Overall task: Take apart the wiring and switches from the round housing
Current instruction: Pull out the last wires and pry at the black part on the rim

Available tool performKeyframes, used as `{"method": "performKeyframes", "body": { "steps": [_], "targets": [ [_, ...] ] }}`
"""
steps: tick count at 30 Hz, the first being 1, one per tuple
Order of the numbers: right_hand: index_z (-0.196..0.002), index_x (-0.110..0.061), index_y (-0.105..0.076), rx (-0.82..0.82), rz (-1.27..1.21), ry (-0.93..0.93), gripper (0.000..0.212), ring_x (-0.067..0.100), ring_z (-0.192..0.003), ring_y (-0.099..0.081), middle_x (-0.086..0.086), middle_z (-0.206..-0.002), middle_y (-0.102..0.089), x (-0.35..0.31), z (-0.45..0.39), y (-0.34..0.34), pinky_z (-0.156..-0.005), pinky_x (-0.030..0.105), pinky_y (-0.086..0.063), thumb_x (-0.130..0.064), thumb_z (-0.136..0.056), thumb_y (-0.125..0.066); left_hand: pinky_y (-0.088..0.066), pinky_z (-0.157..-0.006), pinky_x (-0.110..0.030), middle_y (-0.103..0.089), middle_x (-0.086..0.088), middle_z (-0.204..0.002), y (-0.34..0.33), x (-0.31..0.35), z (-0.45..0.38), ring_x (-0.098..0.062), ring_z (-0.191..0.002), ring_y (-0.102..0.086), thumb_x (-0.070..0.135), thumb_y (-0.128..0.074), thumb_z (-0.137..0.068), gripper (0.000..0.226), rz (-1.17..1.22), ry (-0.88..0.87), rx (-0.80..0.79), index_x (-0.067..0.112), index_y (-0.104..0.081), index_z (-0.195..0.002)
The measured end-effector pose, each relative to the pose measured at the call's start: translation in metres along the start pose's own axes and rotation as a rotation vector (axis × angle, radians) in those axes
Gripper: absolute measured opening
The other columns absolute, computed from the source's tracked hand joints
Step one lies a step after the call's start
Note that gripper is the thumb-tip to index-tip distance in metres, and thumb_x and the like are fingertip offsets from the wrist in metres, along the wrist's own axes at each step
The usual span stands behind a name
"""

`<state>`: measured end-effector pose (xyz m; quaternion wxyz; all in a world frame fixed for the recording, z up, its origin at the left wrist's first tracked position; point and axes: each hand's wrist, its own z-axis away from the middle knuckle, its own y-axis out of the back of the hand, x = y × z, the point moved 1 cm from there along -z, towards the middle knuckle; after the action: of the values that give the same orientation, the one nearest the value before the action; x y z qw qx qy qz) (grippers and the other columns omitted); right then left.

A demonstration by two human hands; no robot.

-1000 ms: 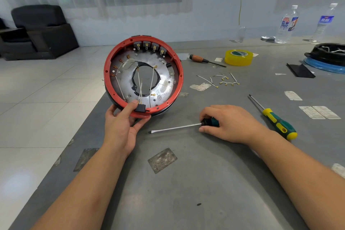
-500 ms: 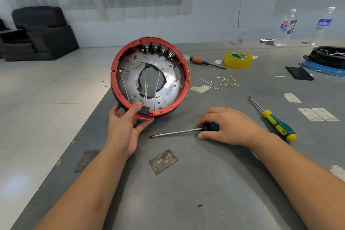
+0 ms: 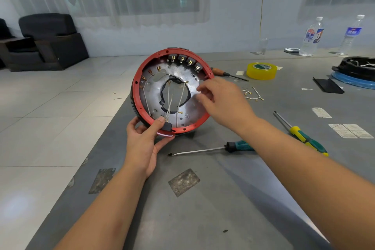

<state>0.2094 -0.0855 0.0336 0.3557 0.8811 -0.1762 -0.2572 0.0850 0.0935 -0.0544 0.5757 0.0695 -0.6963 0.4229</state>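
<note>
The round housing [image 3: 142, 71], red-rimmed with a silver inner plate, stands tilted on edge above the grey table. My left hand [image 3: 145, 144] grips its lower rim, thumb pressed beside a small black connector block [image 3: 168, 126]. Thin white wires [image 3: 170, 99] cross the central hole, and several black switches [image 3: 185, 60] sit along the upper rim. My right hand [image 3: 221, 101] hovers at the housing's right side, fingers loosely curled in front of the silver plate, holding nothing I can see.
A teal-handled screwdriver [image 3: 213, 149] lies on the table [image 3: 203, 209] below the housing. A green-yellow screwdriver [image 3: 300, 134], removed wire pieces [image 3: 252, 95], a wooden-handled screwdriver [image 3: 227, 73], yellow tape roll [image 3: 261, 70], a black part on a blue ring [image 3: 357, 71] and two bottles lie right and behind.
My right hand let go of the teal-handled screwdriver, which stays on the table, and rose to the housing's right side. The housing shifted slightly rightward.
</note>
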Motion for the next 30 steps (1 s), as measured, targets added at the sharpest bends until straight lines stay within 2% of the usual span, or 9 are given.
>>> {"method": "performKeyframes", "body": {
  "steps": [4,8,11,16,21,25,30],
  "targets": [
    [-0.116,-0.012,-0.066,-0.069,0.104,-0.009,0.024,0.028,-0.108,-0.059,0.008,-0.115,-0.063,-0.017,-0.031,-0.013,-0.092,0.041,-0.046,-0.027,-0.101,-0.056,-0.065,-0.076,-0.052,-0.065,-0.015,-0.13,-0.001,0.0,0.001,-0.032,-0.106,-0.076,0.007,-0.084,-0.085,0.062,-0.018,-0.009,-0.004,0.025,-0.047,-0.131],
    [-0.116,-0.01,-0.061,-0.082,0.186,-0.056,0.028,0.035,-0.106,-0.06,0.012,-0.116,-0.06,-0.026,-0.048,-0.025,-0.083,0.041,-0.048,-0.033,-0.101,-0.055,-0.064,-0.078,-0.053,-0.063,-0.016,-0.131,-0.002,-0.001,0.002,-0.032,-0.104,-0.076,0.008,-0.085,-0.084,0.067,-0.038,-0.023,-0.026,0.022,-0.045,-0.135],
    [-0.112,-0.011,-0.058,-0.049,0.211,-0.075,0.026,0.037,-0.102,-0.062,0.012,-0.115,-0.061,-0.027,-0.055,-0.031,-0.073,0.038,-0.042,-0.033,-0.099,-0.06,-0.064,-0.078,-0.054,-0.063,-0.016,-0.133,-0.002,-0.002,0.002,-0.032,-0.104,-0.076,0.009,-0.085,-0.084,0.072,-0.047,-0.024,-0.035,0.022,-0.042,-0.14],
    [-0.111,-0.011,-0.059,-0.01,0.287,-0.088,0.014,0.038,-0.098,-0.063,0.012,-0.111,-0.062,-0.029,-0.058,-0.035,-0.067,0.037,-0.037,-0.013,-0.098,-0.053,-0.064,-0.077,-0.054,-0.064,-0.017,-0.132,-0.001,-0.002,0.001,-0.033,-0.104,-0.076,0.012,-0.088,-0.078,0.076,-0.041,-0.023,-0.029,0.022,-0.044,-0.139],
    [-0.108,-0.012,-0.061,0.07,0.194,-0.103,0.015,0.039,-0.093,-0.059,0.013,-0.116,-0.055,-0.032,-0.049,-0.028,-0.075,0.045,-0.051,-0.013,-0.097,-0.051,-0.064,-0.076,-0.053,-0.064,-0.017,-0.13,-0.001,-0.003,-0.002,-0.034,-0.104,-0.076,0.01,-0.086,-0.083,0.065,-0.04,-0.01,-0.007,0.022,-0.046,-0.133],
    [-0.109,-0.012,-0.059,0.076,0.195,-0.079,0.015,0.037,-0.099,-0.06,0.01,-0.113,-0.06,-0.03,-0.044,-0.021,-0.082,0.045,-0.049,-0.017,-0.101,-0.047,-0.065,-0.073,-0.051,-0.07,-0.021,-0.123,0.0,-0.003,-0.002,-0.033,-0.082,-0.077,0.012,-0.085,-0.085,0.06,-0.034,-0.007,-0.001,0.018,-0.045,-0.129],
    [-0.102,-0.011,-0.063,0.175,0.031,-0.158,0.014,0.03,-0.102,-0.058,0.009,-0.106,-0.065,-0.019,-0.036,-0.011,-0.085,0.04,-0.043,-0.021,-0.099,-0.054,-0.065,-0.077,-0.051,-0.07,-0.021,-0.126,0.0,-0.003,-0.002,-0.036,-0.1,-0.077,0.02,-0.087,-0.085,0.063,-0.044,0.016,0.006,0.015,-0.045,-0.131]
  ]
}}
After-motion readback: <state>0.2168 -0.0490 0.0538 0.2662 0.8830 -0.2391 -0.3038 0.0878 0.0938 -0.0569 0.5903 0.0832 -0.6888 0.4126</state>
